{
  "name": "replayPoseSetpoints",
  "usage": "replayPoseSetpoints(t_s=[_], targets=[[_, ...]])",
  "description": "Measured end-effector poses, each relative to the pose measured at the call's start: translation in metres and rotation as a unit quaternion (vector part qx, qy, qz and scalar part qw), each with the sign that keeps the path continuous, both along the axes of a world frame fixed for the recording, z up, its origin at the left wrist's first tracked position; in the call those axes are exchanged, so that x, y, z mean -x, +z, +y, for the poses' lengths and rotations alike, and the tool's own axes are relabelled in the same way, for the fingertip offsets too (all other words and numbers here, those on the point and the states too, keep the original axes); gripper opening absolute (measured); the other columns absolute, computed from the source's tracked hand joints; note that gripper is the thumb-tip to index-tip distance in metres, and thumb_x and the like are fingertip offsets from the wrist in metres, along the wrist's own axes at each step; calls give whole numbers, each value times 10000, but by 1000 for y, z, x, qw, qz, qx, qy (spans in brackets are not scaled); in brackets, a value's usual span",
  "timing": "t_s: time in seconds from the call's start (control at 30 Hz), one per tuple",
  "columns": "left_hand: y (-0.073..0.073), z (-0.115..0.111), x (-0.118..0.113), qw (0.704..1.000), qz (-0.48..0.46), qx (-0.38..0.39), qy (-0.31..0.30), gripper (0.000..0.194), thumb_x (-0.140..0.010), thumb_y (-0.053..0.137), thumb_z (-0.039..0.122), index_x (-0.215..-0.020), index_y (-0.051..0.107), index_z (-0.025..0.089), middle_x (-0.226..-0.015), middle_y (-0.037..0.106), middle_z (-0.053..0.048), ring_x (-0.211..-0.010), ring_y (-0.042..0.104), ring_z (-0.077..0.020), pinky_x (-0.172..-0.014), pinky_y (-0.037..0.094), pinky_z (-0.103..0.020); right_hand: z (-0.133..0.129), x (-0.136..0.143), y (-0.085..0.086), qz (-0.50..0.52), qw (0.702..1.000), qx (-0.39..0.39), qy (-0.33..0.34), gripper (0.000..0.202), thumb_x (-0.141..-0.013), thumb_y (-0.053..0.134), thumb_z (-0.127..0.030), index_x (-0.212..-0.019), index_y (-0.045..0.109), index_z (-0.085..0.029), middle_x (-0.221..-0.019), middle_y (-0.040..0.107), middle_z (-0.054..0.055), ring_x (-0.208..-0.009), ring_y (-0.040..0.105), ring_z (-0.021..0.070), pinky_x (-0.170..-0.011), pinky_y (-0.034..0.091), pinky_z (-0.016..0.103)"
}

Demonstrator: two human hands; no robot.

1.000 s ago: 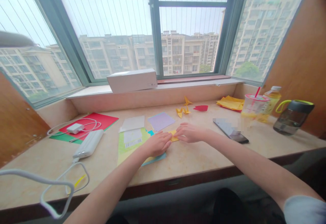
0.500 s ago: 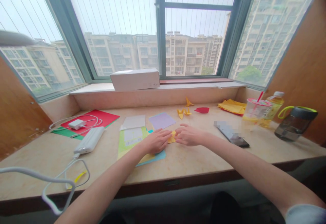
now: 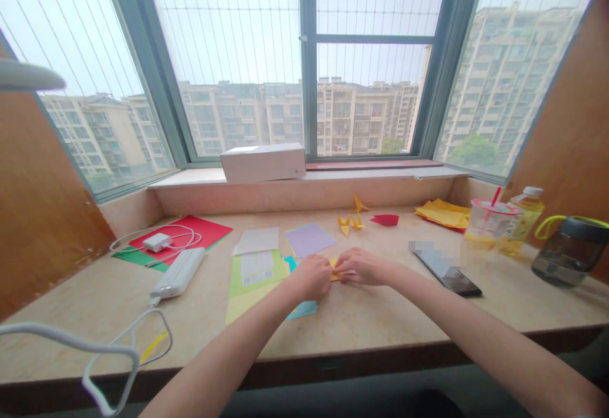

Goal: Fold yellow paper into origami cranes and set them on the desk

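Both hands closed in on a small yellow paper

In the head view, the left hand [image 3: 313, 277] and the right hand [image 3: 359, 267] met over the yellow paper [image 3: 335, 276], which lay on the tabletop [image 3: 380, 329] between them, near the middle. The left grip was curled shut at the paper's left edge, where half a second earlier its fingers had lain flatter and more stretched out. The right grip was also closed on the paper, from the right side, its fingers bunched more tightly than before. The fingertips were partly hidden, so the exact fold could not be told.

The whole scene sat lower and further right in the picture than in the earlier frames, as the camera had turned. The other things kept their places on the tabletop. A blue sheet [image 3: 303, 309] stuck out under the left wrist, beside a green packet [image 3: 236, 278], and a purple sheet [image 3: 310, 240] lay just beyond the hands. Further back were yellow folded pieces [image 3: 343, 226] and a red folded piece [image 3: 385, 220]. To the right lay a phone [image 3: 454, 278], with a lidded cup [image 3: 490, 222] and a dark bottle [image 3: 568, 259] beyond it. A white power bank [image 3: 179, 272] lay well apart on the left.
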State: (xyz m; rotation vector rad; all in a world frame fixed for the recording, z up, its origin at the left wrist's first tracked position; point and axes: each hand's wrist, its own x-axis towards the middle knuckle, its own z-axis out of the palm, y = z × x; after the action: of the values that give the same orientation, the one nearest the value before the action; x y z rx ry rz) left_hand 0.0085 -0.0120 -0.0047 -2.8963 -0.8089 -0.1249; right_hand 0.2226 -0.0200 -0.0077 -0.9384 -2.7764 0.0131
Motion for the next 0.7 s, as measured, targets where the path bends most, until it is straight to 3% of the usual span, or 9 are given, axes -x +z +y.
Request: replayPoseSetpoints(t_s=[0.17, 0.33, 0.43, 0.57, 0.7], targets=[[-4, -2, 1, 1000, -24, -11, -4, 173, -851, 523, 211, -862, 686, 154, -893, 714, -123, -867, 674, -270, -791, 505, -374, 6, 1, -13, -15, 992, -116, 49, 180, -935, 530, -216, -918, 708, -201, -877, 735, 62, -836, 645, 183, -825, 443, 345], [-6, 10, 4, 999, -35, -13, -11, 173, -877, 502, 157, -800, 657, 149, -780, 710, -86, -742, 677, -234, -711, 502, -331, 16, 7, -20, -9, 977, -207, 50, 207, -912, 486, -145, -773, 637, -171, -717, 684, 52, -690, 587, 179, -717, 427, 336], [-8, 23, 12, 999, -42, -12, -22, 224, -895, 466, 80, -782, 644, 156, -787, 705, -64, -770, 671, -202, -749, 488, -304, 17, 12, -25, 42, 976, -209, 33, 192, -942, 489, -198, -808, 625, -177, -728, 669, 46, -705, 588, 179, -704, 422, 327], [-11, 35, 24, 992, -100, -2, -79, 193, -930, 472, 99, -878, 638, 183, -828, 682, -31, -830, 645, -163, -871, 459, -308, 10, 14, -30, 92, 982, -166, 10, 123, -942, 539, -221, -1028, 615, -180, -885, 697, 56, -817, 615, 189, -764, 428, 331], [-13, 35, 27, 985, -113, -2, -127, 200, -957, 455, 126, -863, 618, 196, -811, 659, -6, -832, 618, -150, -981, 405, -354, 0, 13, -28, 42, 984, -170, 11, 159, -958, 472, -131, -928, 623, -172, -847, 680, 56, -798, 598, 187, -755, 420, 332]])
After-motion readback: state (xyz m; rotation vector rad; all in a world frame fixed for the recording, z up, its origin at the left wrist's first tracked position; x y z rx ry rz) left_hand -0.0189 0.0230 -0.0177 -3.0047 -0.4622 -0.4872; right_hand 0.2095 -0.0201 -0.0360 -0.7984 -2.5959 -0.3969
